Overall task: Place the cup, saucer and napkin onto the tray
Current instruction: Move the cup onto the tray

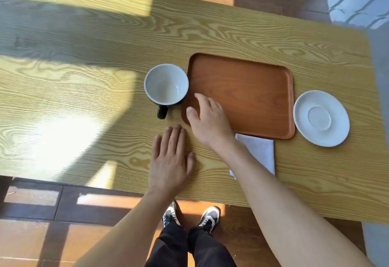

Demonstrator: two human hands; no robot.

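Sunlit wood-grain table over tiled floor; left hand flat, right hand open, both empty.

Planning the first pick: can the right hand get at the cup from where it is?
Probably yes. The right hand hovers over the tray's near-left corner, open, beside the cup; nothing lies between them.

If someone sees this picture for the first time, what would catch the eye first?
Probably the reddish wooden tray, bare in the middle of the table, with the right hand over its near-left corner. Next the empty cup left of the tray, and the white saucer on its right.
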